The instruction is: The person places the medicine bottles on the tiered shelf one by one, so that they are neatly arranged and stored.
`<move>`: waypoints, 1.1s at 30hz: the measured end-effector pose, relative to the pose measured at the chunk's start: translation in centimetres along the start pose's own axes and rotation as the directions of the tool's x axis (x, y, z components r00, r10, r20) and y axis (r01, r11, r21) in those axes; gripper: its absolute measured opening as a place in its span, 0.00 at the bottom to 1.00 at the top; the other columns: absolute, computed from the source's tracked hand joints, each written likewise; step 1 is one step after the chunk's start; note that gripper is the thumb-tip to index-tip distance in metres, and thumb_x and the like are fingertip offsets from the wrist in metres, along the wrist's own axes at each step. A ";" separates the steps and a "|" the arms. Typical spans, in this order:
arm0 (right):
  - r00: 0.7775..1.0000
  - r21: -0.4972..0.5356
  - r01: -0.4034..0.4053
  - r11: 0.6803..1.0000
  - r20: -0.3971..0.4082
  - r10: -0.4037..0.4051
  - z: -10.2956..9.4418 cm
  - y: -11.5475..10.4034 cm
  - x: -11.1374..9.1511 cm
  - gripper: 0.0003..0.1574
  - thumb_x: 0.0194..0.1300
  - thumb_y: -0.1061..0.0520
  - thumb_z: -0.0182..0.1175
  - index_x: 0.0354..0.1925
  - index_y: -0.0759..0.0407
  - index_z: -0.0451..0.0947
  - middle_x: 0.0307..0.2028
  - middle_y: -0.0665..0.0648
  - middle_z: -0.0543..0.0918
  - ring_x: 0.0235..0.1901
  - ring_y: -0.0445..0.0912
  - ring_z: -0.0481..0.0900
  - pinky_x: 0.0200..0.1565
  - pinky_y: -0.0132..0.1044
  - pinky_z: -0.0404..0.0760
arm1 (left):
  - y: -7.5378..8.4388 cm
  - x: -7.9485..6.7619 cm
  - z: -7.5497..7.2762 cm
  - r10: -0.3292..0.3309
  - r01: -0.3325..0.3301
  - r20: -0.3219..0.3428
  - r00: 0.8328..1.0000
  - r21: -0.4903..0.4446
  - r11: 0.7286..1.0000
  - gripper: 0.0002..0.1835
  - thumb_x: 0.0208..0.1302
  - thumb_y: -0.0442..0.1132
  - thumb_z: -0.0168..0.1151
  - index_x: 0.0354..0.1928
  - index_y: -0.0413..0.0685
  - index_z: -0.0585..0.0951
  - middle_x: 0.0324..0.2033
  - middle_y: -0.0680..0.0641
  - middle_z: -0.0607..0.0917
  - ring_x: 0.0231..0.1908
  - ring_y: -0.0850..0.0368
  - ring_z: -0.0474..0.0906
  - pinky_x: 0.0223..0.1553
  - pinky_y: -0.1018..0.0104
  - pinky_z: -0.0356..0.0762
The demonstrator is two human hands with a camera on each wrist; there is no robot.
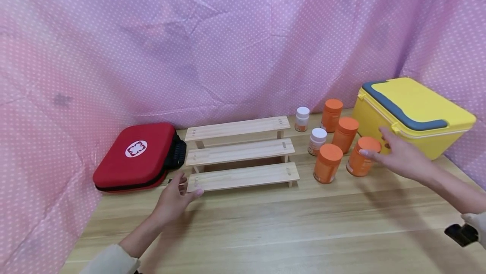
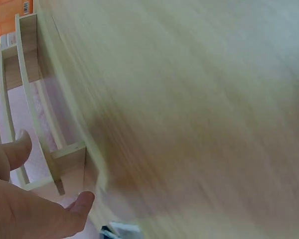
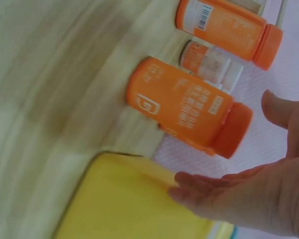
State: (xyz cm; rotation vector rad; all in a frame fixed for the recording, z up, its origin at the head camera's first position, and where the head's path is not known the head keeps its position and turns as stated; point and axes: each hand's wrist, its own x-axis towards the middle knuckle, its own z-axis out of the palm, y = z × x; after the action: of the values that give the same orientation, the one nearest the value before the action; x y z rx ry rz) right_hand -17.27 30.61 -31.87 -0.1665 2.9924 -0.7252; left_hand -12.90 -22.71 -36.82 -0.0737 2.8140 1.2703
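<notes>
My left hand (image 1: 175, 200) is at the left end of a three-step wooden rack (image 1: 243, 177), thumb and fingers parted around the corner of its lowest board. In the left wrist view the thumb and a fingertip show on either side of that board's end. My right hand (image 1: 404, 158) reaches over the nearest right orange bottle (image 1: 358, 162), its thumb overlapping the lid in the head view. The right wrist view shows a gap between its spread fingers and this bottle (image 3: 182, 102). Other orange bottles (image 1: 328, 164) and two small white-capped bottles (image 1: 317, 139) stand beside it.
A yellow box (image 1: 421, 101) with a grey handle stands at the back right, close to my right fingers. On the left lies a red first-aid case (image 1: 133, 160). Pink dotted cloth (image 1: 243, 46) hangs behind the wooden table (image 1: 258, 231).
</notes>
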 end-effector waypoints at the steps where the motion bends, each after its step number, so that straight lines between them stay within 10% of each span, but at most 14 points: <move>1: 1.000 0.017 0.002 1.000 0.001 -0.002 0.2 0.1 0.1 0.61 0.66 0.35 0.56 0.70 0.78 0.41 0.58 0.86 0.61 0.56 0.77 0.62 0.50 0.70 0.66 | -0.1 0.1 0.1 -0.012 0.012 0.003 1.000 -0.002 1.000 0.45 0.59 0.42 0.69 0.69 0.28 0.55 0.60 0.25 0.69 0.57 0.32 0.70 0.56 0.45 0.71; 11: 0.995 0.186 0.087 0.979 -0.063 -0.077 1.8 1.1 0.2 0.31 0.66 0.47 0.62 0.58 0.65 0.67 0.47 0.64 0.79 0.38 0.38 0.75 0.35 0.29 0.74 | -1.1 1.1 0.7 -0.062 0.064 0.032 0.998 -0.061 0.996 0.40 0.58 0.40 0.70 0.68 0.35 0.62 0.53 0.32 0.77 0.49 0.44 0.76 0.46 0.59 0.77; 19: 0.998 0.222 0.049 0.974 -0.044 -0.041 2.0 1.4 0.4 0.39 0.67 0.44 0.59 0.64 0.69 0.62 0.52 0.68 0.76 0.42 0.42 0.73 0.37 0.27 0.74 | -1.7 1.3 0.7 -0.091 0.102 0.054 0.994 -0.252 0.962 0.35 0.62 0.30 0.64 0.69 0.33 0.60 0.56 0.29 0.75 0.52 0.46 0.75 0.41 0.73 0.76; 33: 0.999 0.273 0.030 0.961 -0.043 -0.019 1.9 1.8 0.3 0.37 0.66 0.45 0.61 0.61 0.69 0.65 0.50 0.66 0.77 0.37 0.36 0.74 0.36 0.29 0.76 | -2.0 1.6 0.7 -0.096 0.103 0.041 0.995 -0.272 0.957 0.33 0.60 0.29 0.65 0.67 0.34 0.64 0.56 0.30 0.76 0.52 0.48 0.76 0.40 0.75 0.75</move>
State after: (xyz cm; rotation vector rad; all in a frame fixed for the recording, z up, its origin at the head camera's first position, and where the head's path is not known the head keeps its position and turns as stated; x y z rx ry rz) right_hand -17.62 31.32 -34.37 -0.1768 2.8894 -1.1471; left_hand -14.30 -23.54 -38.86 -0.2047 2.5561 1.6127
